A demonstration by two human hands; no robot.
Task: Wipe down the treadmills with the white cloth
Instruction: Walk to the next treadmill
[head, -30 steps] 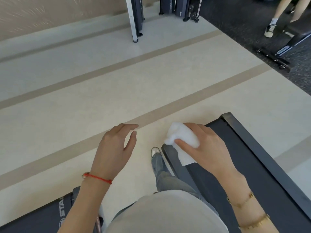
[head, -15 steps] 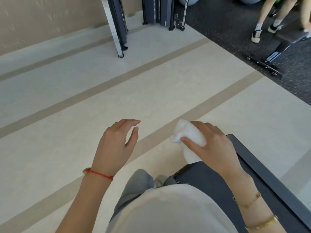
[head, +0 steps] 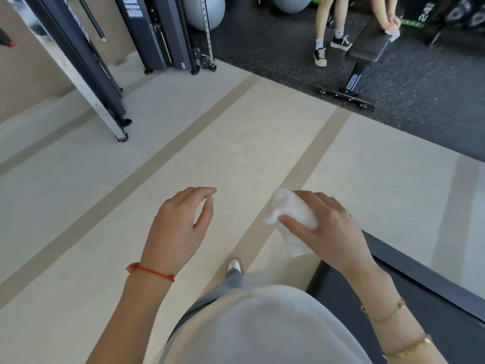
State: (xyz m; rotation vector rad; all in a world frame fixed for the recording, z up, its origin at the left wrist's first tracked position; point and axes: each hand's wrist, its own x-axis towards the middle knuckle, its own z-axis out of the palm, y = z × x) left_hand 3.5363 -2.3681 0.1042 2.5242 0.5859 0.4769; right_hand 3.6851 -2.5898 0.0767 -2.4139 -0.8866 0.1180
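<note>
- writing: white numerals on a black plyo box (head: 426,11) at the far right read roughly "24", partly blurred; the labels on the dark weight-stack cable machine (head: 154,32) are too blurred to read.
- counts: two hands in view, one crumpled white cloth (head: 291,214), one dark treadmill deck with a grey side rail (head: 420,274) at the lower right, two pale blue exercise balls (head: 207,11) at the back, one black padded flat bench (head: 367,46) on the dark speckled rubber floor.
- wrists: one thin red string bracelet (head: 152,271) on the left, two gold chain bracelets (head: 383,315) on the right.
- right hand (head: 330,232): fingers curled over the cloth, thumb pressed along its near side, clamped on it; a loose tail of cloth hangs below the palm.
- cloth position: held in the air above the beige striped floor (head: 131,232), just beyond the front corner of the treadmill deck, not touching it.
- left hand (head: 178,227): holds nothing, fingers loosely bent, thumb and forefinger tips a little apart, hovering over the floor.
- one light shoe toe (head: 233,266) shows between the hands.
- a second person's legs in black-and-white sneakers (head: 320,55) stand beside the bench.
</note>
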